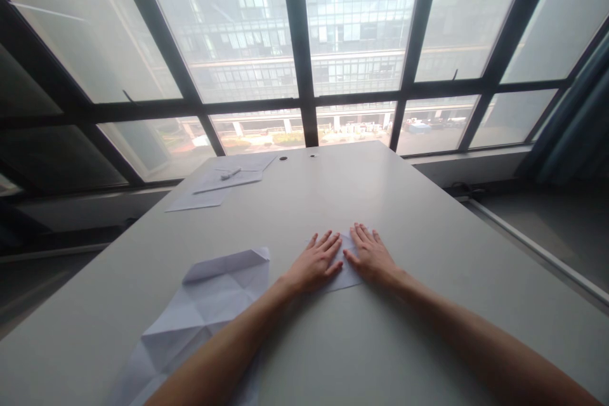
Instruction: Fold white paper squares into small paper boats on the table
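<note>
Lying flat on the smooth white tabletop (428, 228), the small paper (346, 278) is partly covered by your left hand (320, 261) and right hand (373, 258). Fingers (364, 235) extended, slightly apart on both. By your left forearm (238, 337): larger sheet (223, 295), angular creases, far edge folded over. Beyond: thin flat sheets (205, 199) bearing a slim, pale rod (231, 174).

the left hand (318, 261) and right hand (373, 258) are bare, with slender fingers (356, 238); both forearms (228, 352) are slim, bare as far as visible.
</note>
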The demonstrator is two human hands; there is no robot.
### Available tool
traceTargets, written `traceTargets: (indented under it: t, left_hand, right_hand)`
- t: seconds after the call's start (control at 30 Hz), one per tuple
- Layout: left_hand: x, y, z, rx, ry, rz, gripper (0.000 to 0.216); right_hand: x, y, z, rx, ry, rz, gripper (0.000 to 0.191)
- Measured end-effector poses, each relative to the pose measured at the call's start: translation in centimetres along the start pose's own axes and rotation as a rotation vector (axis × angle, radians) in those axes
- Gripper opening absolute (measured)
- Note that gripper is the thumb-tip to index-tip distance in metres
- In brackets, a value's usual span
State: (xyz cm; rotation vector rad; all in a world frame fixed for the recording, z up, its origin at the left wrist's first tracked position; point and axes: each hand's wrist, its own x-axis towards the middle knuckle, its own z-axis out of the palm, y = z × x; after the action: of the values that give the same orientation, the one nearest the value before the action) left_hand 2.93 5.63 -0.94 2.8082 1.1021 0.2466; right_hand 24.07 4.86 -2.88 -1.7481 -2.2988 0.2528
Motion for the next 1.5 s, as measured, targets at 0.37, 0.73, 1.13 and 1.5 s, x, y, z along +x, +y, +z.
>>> traceTargets:
  t: [0.37, 0.73, 1.13, 1.5]
  left_hand:
    - [0.1, -0.3, -0.4, -0.101, 0.176, -0.019, 0.038]
    - [0.1, 0.5, -1.7, 0.07, 0.22, -0.066, 0.03]
    - [0.0, -0.4, -1.0, -0.046, 0.297, -0.086, 0.039]
    - [0.0, -0.8, -0.8, -0.185, 0.237, -0.061, 0.038]
  right_hand:
    - [0.3, 1.2, -0.9, -0.027, -0.01, -0.158, 0.069]
    - [-0.4, 0.9, -3.0, -0.189, 0.276, -0.221, 0.034]
    - [0.0, 1.4, -2.4, -0.011, 0.201, -0.269, 0.011]
    - [-0.5, 1.7, -3.4, 0.095, 0.168, -0.404, 0.037]
